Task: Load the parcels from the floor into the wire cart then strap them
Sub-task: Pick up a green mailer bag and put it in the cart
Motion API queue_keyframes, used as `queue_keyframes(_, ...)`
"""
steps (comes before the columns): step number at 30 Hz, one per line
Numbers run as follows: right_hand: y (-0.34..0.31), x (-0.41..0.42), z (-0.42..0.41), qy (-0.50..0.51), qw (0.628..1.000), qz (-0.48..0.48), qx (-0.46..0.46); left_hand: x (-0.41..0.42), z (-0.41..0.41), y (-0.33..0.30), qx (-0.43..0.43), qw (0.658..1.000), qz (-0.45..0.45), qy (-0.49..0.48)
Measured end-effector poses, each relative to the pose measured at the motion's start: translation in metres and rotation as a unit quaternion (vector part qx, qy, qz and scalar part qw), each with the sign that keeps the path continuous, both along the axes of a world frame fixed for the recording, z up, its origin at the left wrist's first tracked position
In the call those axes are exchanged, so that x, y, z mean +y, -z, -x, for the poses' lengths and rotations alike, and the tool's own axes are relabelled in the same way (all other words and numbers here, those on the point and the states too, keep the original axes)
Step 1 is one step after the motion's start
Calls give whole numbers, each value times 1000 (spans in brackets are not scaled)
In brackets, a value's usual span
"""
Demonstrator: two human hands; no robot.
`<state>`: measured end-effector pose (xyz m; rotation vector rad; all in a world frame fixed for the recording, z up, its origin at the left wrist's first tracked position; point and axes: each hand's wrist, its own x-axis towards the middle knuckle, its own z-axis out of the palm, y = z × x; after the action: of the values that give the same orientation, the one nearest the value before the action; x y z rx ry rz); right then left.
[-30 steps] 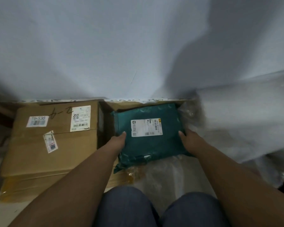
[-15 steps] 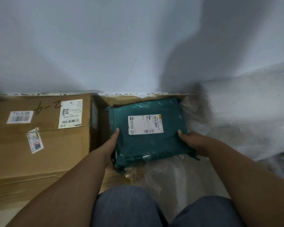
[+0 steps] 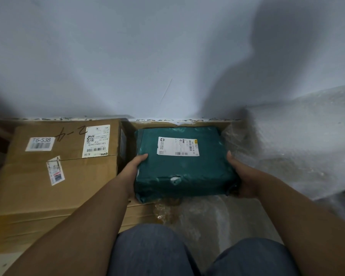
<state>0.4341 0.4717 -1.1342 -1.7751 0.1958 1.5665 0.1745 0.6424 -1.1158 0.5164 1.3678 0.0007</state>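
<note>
A teal plastic-wrapped parcel [image 3: 184, 170] with a white shipping label on top is held in front of me, near the wall. My left hand [image 3: 132, 172] grips its left side and my right hand [image 3: 240, 176] grips its right side, fingers under the edges. A large brown cardboard box [image 3: 54, 176] with several labels and the handwritten mark "2-4" lies to the left, close beside the parcel. No wire cart is in view.
A white wall [image 3: 147, 66] rises right behind the parcels. A bulky bubble-wrapped bundle [image 3: 299, 148] fills the right side. Clear plastic wrap [image 3: 207, 216] and flat cardboard [image 3: 48, 222] lie beneath. My knees in blue trousers [image 3: 153, 253] are at the bottom.
Both hands have slid further down the parcel's sides and the near edge of the teal parcel has come up and toward me.
</note>
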Motion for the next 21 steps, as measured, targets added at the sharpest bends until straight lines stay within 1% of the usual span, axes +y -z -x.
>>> queue_keyframes(2, -6, 0, 2, 26, 999, -31, 24, -1, 2, -2, -1, 1000, -4, 0)
queue_keyframes(5, -16, 1, 3, 5, 998, -55, 34, -3, 5, -6, -14, 1000, -13, -15)
queue_keyframes(8, -34, -1, 14, 19, 999, -49, 1, -10, 8, -22, -41, 998, -23, -42)
queue_keyframes(11, -64, -7, 25, 91, 993, -64, 23, -18, 9, -53, -41, 997, -20, -58)
queue_keyframes(13, -85, -16, 29, 119, 990, -71, 27, -24, 12, -79, -41, 997, -22, -57)
queue_keyframes(17, -187, -35, 43, 134, 985, -92, 57, -34, 25, -187, -25, 998, -32, -44)
queue_keyframes(21, -307, -48, 51, 128, 983, -121, 49, -42, 28, -315, -34, 997, -50, -44)
